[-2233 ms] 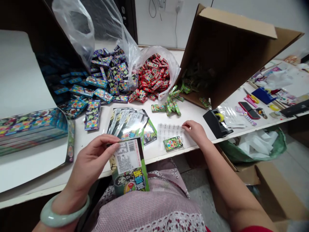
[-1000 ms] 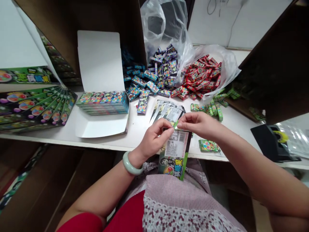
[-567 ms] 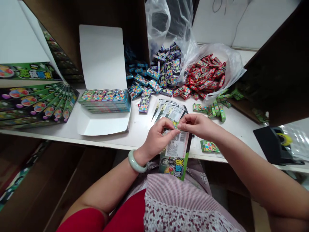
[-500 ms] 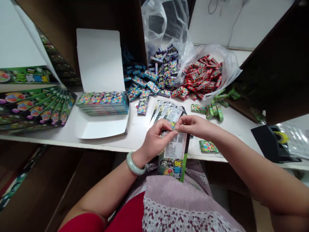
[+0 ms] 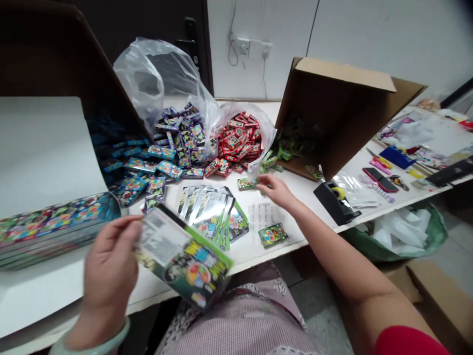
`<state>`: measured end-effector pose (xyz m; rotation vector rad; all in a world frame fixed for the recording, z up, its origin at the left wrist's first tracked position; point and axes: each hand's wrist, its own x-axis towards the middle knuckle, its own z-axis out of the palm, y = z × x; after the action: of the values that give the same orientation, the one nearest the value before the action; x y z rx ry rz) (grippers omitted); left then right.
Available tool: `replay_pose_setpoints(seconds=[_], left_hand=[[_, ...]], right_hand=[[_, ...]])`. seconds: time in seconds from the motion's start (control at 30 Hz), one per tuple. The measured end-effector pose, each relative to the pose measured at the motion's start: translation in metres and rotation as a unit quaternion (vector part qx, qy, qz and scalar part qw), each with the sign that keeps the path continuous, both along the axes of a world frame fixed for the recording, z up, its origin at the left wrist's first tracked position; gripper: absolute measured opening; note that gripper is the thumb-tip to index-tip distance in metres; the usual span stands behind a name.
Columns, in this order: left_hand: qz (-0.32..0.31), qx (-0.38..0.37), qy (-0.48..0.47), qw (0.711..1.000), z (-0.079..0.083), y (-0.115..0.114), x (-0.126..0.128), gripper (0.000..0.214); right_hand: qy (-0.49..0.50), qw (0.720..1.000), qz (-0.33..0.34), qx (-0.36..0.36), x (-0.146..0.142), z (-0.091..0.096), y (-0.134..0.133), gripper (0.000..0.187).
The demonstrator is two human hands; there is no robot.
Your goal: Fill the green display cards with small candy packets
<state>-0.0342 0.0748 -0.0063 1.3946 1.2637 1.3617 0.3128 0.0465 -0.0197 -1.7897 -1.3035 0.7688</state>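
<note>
My left hand (image 5: 113, 266) is closed on one end of a printed candy packet (image 5: 199, 268), green and black with a white label panel, held tilted over the table's front edge. My right hand (image 5: 271, 189) reaches forward, fingers curled at the end of a small green candy box (image 5: 246, 184) on the table; its fingers partly hide what they grip. Between my hands lies a fanned stack of similar flat packets (image 5: 210, 207). Nearer the front edge, another green box (image 5: 272, 235) lies by a clear sheet of small stickers (image 5: 263, 214).
Behind are heaps of purple boxes (image 5: 185, 130), red boxes (image 5: 240, 138) in a clear bag and blue boxes (image 5: 136, 165). An open white carton (image 5: 48, 148) stands left. On the right are a tipped brown carton (image 5: 332, 113), tape dispenser (image 5: 336, 202), phone (image 5: 380, 180) and scissors (image 5: 380, 160).
My hands, together at one packet before, have parted. The left has carried the packet leftward; the right has gone forward to the small green boxes. The view has swung right.
</note>
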Motion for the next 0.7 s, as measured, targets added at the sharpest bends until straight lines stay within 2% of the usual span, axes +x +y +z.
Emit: replay_pose_setpoints(seconds=[0.07, 0.13, 0.27, 0.37, 0.47, 0.53, 0.7], left_hand=[[0.073, -0.067, -0.116, 0.988, -0.005, 0.015, -0.002, 0.02], [0.076, -0.133, -0.172, 0.973, -0.012, 0.023, 0.001, 0.026], [0.05, -0.217, -0.145, 0.964, -0.031, 0.022, 0.001, 0.039], [0.039, -0.245, -0.071, 0.966, -0.046, 0.016, -0.011, 0.053], [0.014, -0.252, 0.041, 0.967, -0.054, 0.011, -0.023, 0.064], [-0.009, -0.23, 0.141, 0.963, -0.057, 0.01, -0.027, 0.068], [-0.058, -0.134, 0.38, 0.913, -0.059, 0.014, -0.033, 0.079]], right_hand=[[-0.034, 0.996, -0.082, 0.021, 0.038, -0.018, -0.002, 0.05], [-0.048, 0.991, -0.122, 0.026, 0.064, -0.037, -0.004, 0.06], [-0.036, 0.983, -0.179, 0.034, 0.09, -0.066, -0.006, 0.036], [-0.001, 0.976, -0.218, 0.023, 0.103, -0.079, -0.014, 0.025], [0.03, 0.975, -0.22, 0.014, 0.113, -0.085, -0.027, 0.02], [0.033, 0.977, -0.211, 0.019, 0.116, -0.087, -0.035, 0.019], [-0.045, 0.982, -0.178, 0.048, 0.121, -0.083, -0.049, 0.029]])
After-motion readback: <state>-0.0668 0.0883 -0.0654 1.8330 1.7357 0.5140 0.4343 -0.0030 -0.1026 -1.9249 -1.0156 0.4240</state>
